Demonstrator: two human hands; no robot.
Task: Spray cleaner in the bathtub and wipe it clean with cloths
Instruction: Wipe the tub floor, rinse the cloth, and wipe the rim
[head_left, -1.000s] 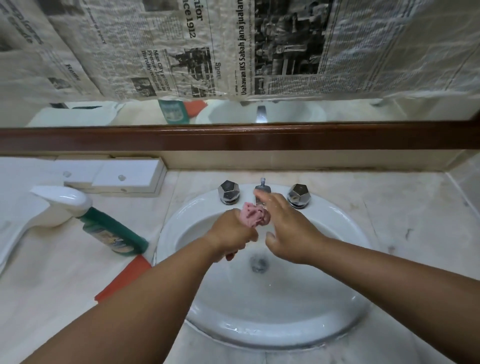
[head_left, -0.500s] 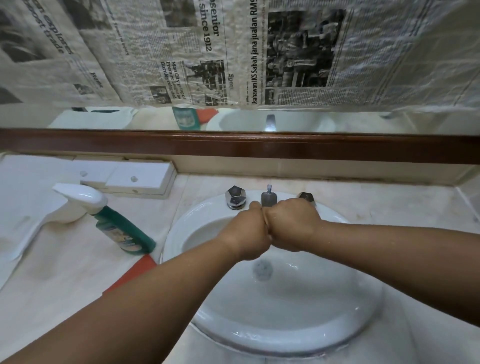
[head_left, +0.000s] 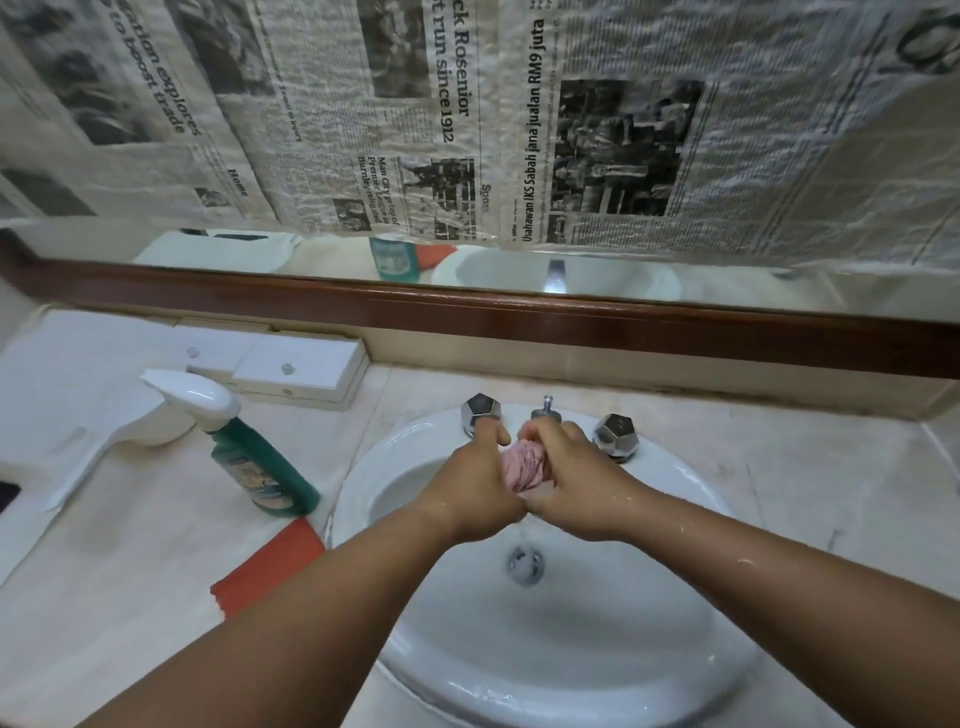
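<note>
Wringing out a pink cloth (head_left: 522, 467) over the sink (head_left: 363, 483) at centre frame, rinsing or squeezing it dry, judging by the thin trickle falling toward the drain (head_left: 525, 564). Gripping it from both sides: left hand (head_left: 480, 486) curled round one end, right hand (head_left: 576, 483) curled round the other, heels of the palms pressed together, the cloth bunched between them just below the tap spout (head_left: 545, 410). Probably sitting in the cloth-rinsing part of the job, either between wipes or at its close; no telling which.

Calling next for a firmer twist until no longer dripping, then for freeing one hand and either carrying the cloth off to the bathtub or laying it on the worktop (head_left: 130, 519). Reaching for the spray bottle (head_left: 260, 467) only if needing more cleaner. Lying tilted at centre left, nozzle toward the upper left, base just beside an orange cloth (head_left: 265, 566).

Not showing the bathtub anywhere. Hiding most of the pink cloth inside the fists, so only guessing at its size and wetness. Covering the spout's mouth with the hands; no saying whether running from the tap or merely squeezed out of the cloth. Cutting off the orange cloth under the left forearm. Masking most of the mirror (head_left: 779, 291) with newspaper (head_left: 753, 156) across the upper half of the frame, leaving only a thin strip of reflection. Blurring the bottle's label beyond reading.
</note>
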